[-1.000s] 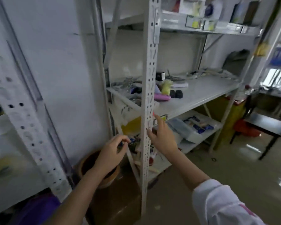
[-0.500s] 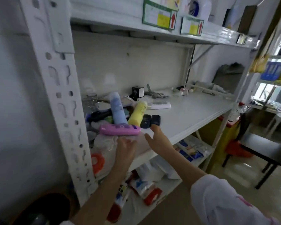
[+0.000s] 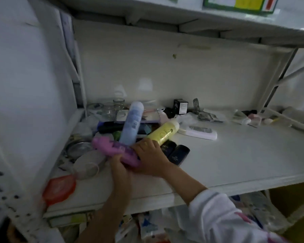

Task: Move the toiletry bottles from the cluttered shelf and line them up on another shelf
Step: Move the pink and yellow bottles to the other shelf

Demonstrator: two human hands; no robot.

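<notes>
Purple bottle lies clamped between my left hand and right hand on the cluttered white shelf, white wall behind.

Storeroom, white metal shelving (perforated uprights), labelled shelf edge, cluttered toiletries

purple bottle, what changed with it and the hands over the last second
Both hands came up from the lower shelf to the cluttered one. The left hand and right hand now grip the purple bottle, which they were not touching before. The blue bottle and yellow bottle lie as they were.
</notes>
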